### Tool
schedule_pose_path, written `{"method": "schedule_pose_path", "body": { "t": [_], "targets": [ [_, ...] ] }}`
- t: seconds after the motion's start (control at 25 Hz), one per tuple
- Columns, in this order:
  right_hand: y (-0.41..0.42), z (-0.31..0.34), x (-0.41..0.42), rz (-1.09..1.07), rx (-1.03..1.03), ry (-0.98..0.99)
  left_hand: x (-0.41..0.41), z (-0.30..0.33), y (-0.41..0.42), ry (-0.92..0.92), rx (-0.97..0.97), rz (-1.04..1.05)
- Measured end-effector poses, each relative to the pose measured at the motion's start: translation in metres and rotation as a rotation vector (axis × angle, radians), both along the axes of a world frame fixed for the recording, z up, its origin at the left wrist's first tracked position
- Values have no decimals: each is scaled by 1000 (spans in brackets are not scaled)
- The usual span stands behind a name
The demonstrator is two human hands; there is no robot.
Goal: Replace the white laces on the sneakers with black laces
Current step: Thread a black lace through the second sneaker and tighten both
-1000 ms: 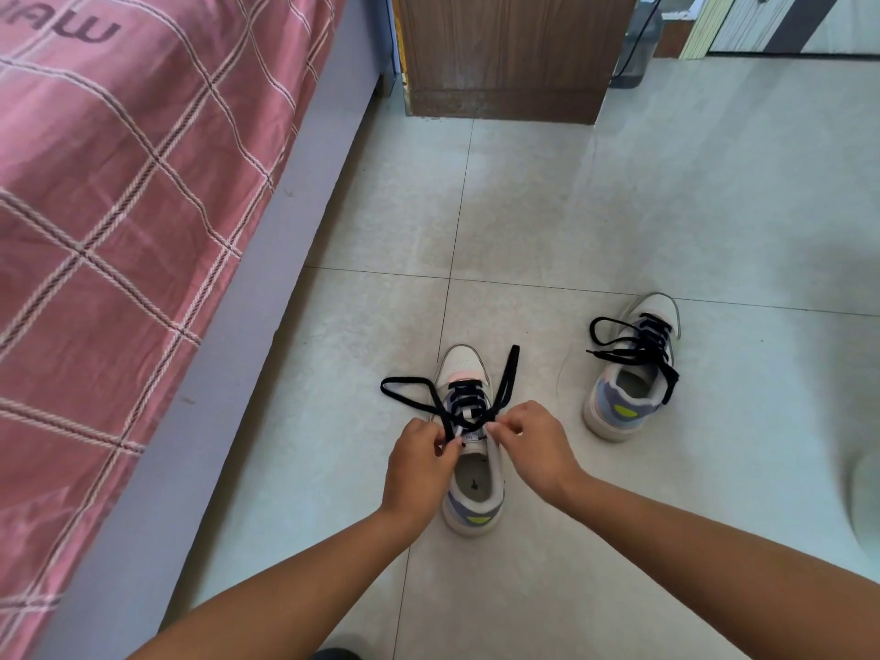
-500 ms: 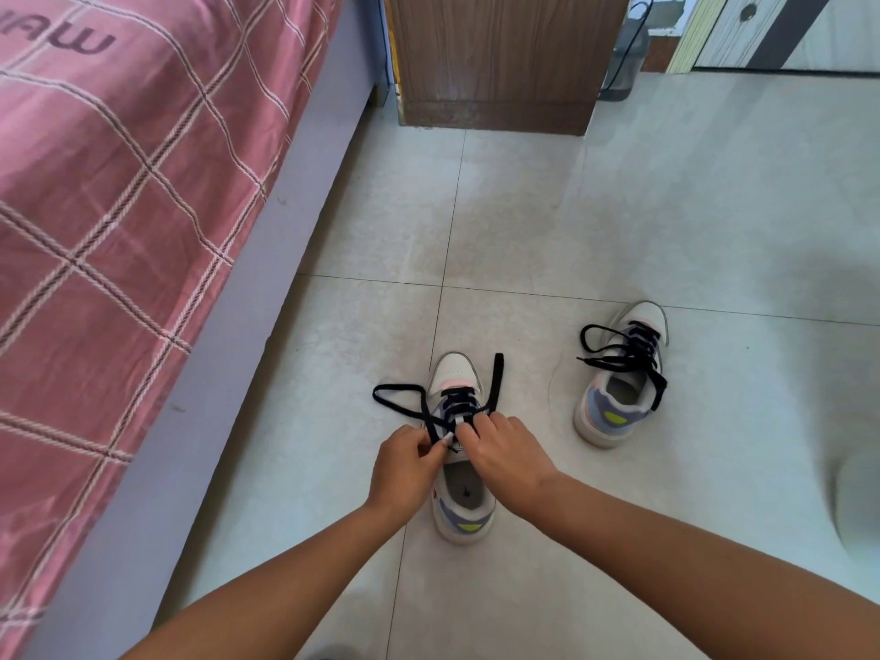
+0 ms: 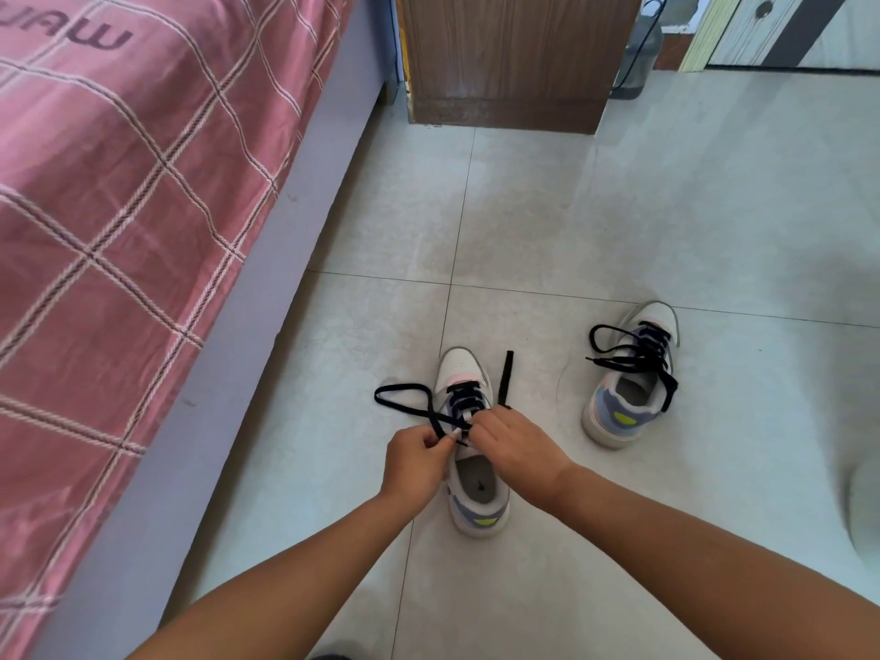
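A white and blue sneaker (image 3: 478, 502) stands on the tiled floor, toe pointing away from me, threaded with a black lace (image 3: 405, 402). One lace end loops out to the left on the floor. The other end stands up to the right of the toe. My left hand (image 3: 416, 462) pinches the lace at the top eyelets. My right hand (image 3: 512, 445) grips the lace beside it, over the tongue. The hands nearly touch. A second sneaker (image 3: 619, 407) stands to the right with a loose black lace (image 3: 628, 354) tied over it.
A bed with a pink checked cover (image 3: 119, 231) and a grey side panel (image 3: 228, 397) runs along the left. A brown wooden cabinet (image 3: 514, 59) stands at the back. A pale rounded object (image 3: 864, 512) shows at the right edge.
My hands have come closer together over the top eyelets. The right lace end has been drawn in and stands shorter beside the toe.
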State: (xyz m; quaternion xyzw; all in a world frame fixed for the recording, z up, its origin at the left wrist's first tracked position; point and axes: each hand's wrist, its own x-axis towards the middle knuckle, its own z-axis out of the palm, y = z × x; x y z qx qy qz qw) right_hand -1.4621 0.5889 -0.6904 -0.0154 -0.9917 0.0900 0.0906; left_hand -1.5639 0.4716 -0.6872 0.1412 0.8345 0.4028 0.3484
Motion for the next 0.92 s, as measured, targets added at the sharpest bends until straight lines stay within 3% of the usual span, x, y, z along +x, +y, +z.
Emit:
{"method": "schedule_pose_path", "body": {
  "t": [0.12, 0.32, 0.48, 0.64, 0.8, 0.92],
  "targets": [
    [-4, -3, -10, -191, -322, -9, 2, 1, 3, -21, 0, 25],
    [0, 12, -16, -426, -621, -206, 1, 0, 4, -18, -11, 4],
    [17, 13, -17, -231, -373, -457, -2, -7, 4, -3, -49, -37],
    [11, 9, -21, -199, -237, -484, -3, -4, 2, -81, -33, 9],
    [-4, -1, -15, -261, -246, -206, -2, 5, 2, -109, -4, 6],
    [-9, -14, -9, -312, -316, -26, 12, 3, -7, 262, -136, -274]
  ]
}}
